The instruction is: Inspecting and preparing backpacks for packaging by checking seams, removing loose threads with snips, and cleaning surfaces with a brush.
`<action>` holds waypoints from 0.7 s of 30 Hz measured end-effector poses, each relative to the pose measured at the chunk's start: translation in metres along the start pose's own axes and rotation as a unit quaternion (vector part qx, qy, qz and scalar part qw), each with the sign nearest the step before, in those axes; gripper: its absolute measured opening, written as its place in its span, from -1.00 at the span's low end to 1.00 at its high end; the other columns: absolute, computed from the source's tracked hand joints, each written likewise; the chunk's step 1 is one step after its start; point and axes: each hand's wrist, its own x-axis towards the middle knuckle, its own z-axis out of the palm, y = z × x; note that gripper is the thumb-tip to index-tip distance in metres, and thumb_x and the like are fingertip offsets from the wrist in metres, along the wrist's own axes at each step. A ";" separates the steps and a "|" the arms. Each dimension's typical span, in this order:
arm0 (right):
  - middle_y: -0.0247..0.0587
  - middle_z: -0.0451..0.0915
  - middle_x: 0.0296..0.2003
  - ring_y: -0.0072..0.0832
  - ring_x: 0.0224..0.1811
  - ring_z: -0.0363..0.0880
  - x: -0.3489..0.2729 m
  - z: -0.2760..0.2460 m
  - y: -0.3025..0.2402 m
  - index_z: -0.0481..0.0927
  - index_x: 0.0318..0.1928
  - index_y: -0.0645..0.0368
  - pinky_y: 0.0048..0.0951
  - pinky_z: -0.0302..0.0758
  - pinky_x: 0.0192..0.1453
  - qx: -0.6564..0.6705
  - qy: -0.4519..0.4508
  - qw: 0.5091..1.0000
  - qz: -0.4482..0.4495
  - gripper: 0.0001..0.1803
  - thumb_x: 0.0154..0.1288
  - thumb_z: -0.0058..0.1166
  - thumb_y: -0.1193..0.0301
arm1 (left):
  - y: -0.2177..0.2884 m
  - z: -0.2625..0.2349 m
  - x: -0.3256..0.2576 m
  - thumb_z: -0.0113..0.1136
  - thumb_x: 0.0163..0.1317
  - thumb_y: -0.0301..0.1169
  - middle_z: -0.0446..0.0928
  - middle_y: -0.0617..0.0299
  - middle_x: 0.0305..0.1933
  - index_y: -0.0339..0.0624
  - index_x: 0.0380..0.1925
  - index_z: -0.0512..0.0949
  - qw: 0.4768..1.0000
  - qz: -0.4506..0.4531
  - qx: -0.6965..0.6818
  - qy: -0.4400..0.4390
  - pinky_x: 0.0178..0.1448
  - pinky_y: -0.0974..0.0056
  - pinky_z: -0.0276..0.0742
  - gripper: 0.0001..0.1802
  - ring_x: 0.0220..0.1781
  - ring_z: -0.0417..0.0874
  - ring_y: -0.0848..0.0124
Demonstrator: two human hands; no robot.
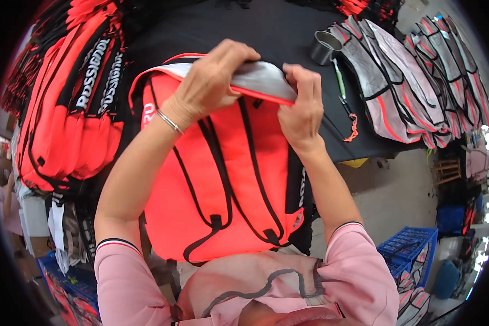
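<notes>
A bright coral-red backpack [179, 220] with black-edged shoulder straps lies in front of me, its lower end close to my body. At its far end, a panel with a grey lining [258, 79] and red edging is folded up toward me. My left hand [209, 79] is closed round this panel's edge, fingers curled over the top. To the right, my right hand [301, 108] pinches the panel's right corner between thumb and fingers. Both hands' fingertips are partly hidden by the fabric. A metal bangle [169, 121] circles my left wrist.
A black-covered table [212, 24] lies beneath. Red and black bags [54, 125] are piled at left. At right are a metal cup [326, 51], a green-handled tool [340, 81] and stacked grey bag pieces [377, 70]. Blue crates [413, 239] stand on the floor, lower right.
</notes>
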 end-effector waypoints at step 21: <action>-0.66 0.32 -0.59 -0.84 -0.49 0.17 0.000 -0.074 -0.047 0.54 -0.57 0.16 -0.61 0.18 -0.47 0.543 -0.565 0.530 0.325 -0.59 0.40 0.13 0.22 | 0.087 -0.063 -0.050 0.15 0.41 -0.24 0.35 0.43 -0.64 -0.28 -0.59 0.49 0.757 -0.291 -0.450 -0.373 -0.43 0.40 0.29 -0.59 -0.54 0.29 0.66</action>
